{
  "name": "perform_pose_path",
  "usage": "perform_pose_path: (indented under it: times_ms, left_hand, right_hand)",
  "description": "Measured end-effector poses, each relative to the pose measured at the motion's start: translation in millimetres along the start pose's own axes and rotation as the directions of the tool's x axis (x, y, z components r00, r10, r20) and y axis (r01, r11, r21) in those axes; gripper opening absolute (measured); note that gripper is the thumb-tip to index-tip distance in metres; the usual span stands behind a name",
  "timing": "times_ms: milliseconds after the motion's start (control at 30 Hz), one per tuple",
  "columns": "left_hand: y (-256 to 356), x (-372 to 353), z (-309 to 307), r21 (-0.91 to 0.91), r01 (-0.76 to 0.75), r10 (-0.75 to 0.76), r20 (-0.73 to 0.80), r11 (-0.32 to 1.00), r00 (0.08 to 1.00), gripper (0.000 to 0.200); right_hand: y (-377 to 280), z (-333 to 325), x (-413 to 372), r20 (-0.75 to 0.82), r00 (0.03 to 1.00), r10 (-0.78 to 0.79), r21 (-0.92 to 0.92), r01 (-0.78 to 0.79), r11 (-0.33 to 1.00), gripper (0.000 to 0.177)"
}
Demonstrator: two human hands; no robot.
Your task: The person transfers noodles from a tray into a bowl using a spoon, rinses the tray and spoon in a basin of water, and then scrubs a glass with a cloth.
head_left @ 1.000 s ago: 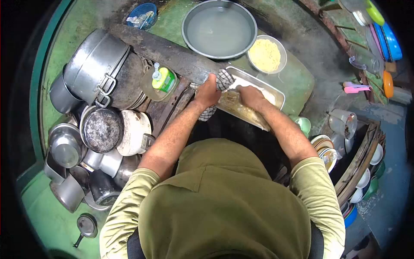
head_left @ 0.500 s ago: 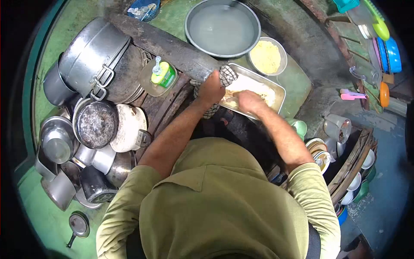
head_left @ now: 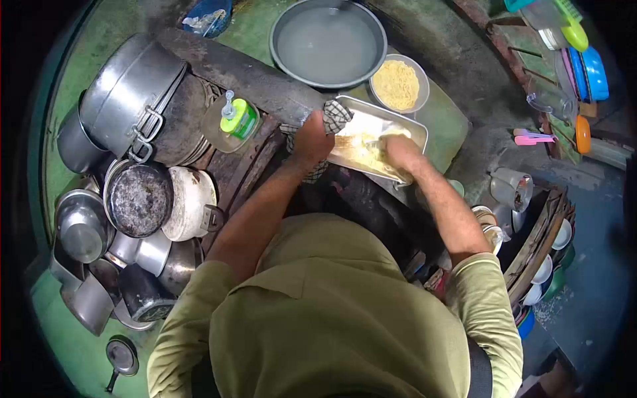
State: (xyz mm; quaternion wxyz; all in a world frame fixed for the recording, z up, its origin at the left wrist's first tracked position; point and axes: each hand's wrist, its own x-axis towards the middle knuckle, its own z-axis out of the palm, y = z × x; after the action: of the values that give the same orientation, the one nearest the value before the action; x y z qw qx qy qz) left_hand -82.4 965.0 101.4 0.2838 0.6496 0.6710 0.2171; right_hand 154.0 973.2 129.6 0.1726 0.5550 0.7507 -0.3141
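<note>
A rectangular metal tray (head_left: 417, 128) holds a pale yellow food mass (head_left: 371, 158), partly washed out by glare. At the tray's left end, my left hand (head_left: 313, 140) is closed on a black-and-white checkered cloth (head_left: 338, 116); the cloth lies against the tray's rim. My right hand (head_left: 402, 152) reaches into the right part of the tray, fingers curled. Whatever it holds is lost in the glare. Just behind the tray stands a bowl (head_left: 424, 93) of yellow noodle-like strands (head_left: 396, 85).
A wide grey basin (head_left: 273, 50) of cloudy liquid sits behind the tray. To the left, a pump bottle (head_left: 237, 121) stands in a dish, beside a large metal pot (head_left: 129, 93) and several stacked pans (head_left: 139, 199). A wooden rack (head_left: 541, 245) with bowls is at right.
My right hand has shifted slightly right and down within the tray. My left hand keeps its grip on the cloth. The whole view has moved a little, and the tray looks brighter.
</note>
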Motion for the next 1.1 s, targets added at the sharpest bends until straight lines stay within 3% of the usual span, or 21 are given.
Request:
perform_pose_path:
  times_ms: [33,100,200,300,433,500,567,633,700,767,867,933,1033,1100]
  left_hand:
    - [-4.3,-4.1,2.5,-0.037,-0.044,0.043,-0.045,0.998,0.998,0.034]
    - [-3.0,-8.3,2.6,-0.056,-0.037,0.035,-0.028,0.998,0.999,0.034]
    - [-3.2,-4.5,-0.2,-0.094,-0.168,0.145,-0.212,0.981,0.966,0.037]
    - [6.9,8.5,-8.0,-0.035,-0.124,0.113,-0.217,0.992,0.970,0.037]
    - [8.4,-3.4,-12.1,-0.172,0.002,-0.016,-0.080,0.985,0.997,0.045]
    - [-5.1,-5.8,2.6,-0.151,-0.006,0.007,0.011,0.989,1.000,0.050]
    - [-7.5,-11.1,9.9,-0.008,-0.129,0.129,0.069,0.992,0.989,0.051]
    - [-11.0,-0.5,9.8,-0.042,-0.162,0.165,0.104,0.986,0.981,0.050]
    - [3.0,10.7,-8.5,-0.008,-0.190,0.190,0.068,0.982,0.979,0.045]
    - [30.2,24.1,-40.2,-0.078,-0.346,0.346,-0.013,0.935,0.938,0.042]
    - [28.9,34.0,-36.5,-0.098,-0.266,0.269,0.015,0.959,0.963,0.049]
    - [25.4,39.6,-22.9,-0.099,-0.448,0.455,0.067,0.888,0.888,0.057]
    - [37.7,24.9,-28.0,0.013,-0.365,0.323,0.437,0.931,0.840,0.069]
    - [31.1,22.9,-22.2,-0.015,-0.345,0.317,0.434,0.939,0.843,0.067]
  right_hand:
    - [4.5,2.1,9.7,-0.073,0.986,0.148,0.001,-0.148,0.989,0.028]
    - [7.8,4.6,17.4,-0.187,0.962,0.201,0.030,-0.199,0.980,0.028]
    - [-7.6,15.6,15.6,-0.141,0.973,0.181,0.022,-0.180,0.983,0.028]
    - [-1.6,18.4,4.1,-0.037,0.995,0.095,0.032,-0.093,0.995,0.028]
    - [12.4,22.5,5.8,-0.105,0.985,0.137,0.058,-0.131,0.990,0.027]
    - [-2.6,27.1,3.2,-0.185,0.958,0.218,0.097,-0.203,0.974,0.026]
    - [-12.5,25.8,5.9,-0.189,0.957,0.221,0.116,-0.202,0.972,0.027]
    - [-17.5,26.3,5.7,-0.194,0.955,0.226,0.150,-0.199,0.968,0.027]
    - [-9.3,37.4,15.8,-0.185,0.958,0.221,0.142,-0.196,0.970,0.027]
    - [-9.4,37.6,14.8,-0.205,0.955,0.214,0.155,-0.185,0.971,0.028]
    - [-10.0,37.5,10.0,-0.238,0.949,0.205,0.176,-0.166,0.970,0.025]
    - [-7.8,42.2,13.5,-0.228,0.950,0.215,0.186,-0.175,0.967,0.023]
    - [-7.7,40.3,11.6,-0.206,0.948,0.244,0.199,-0.203,0.959,0.024]
    - [-8.0,35.6,7.5,-0.170,0.943,0.286,0.258,-0.237,0.937,0.023]
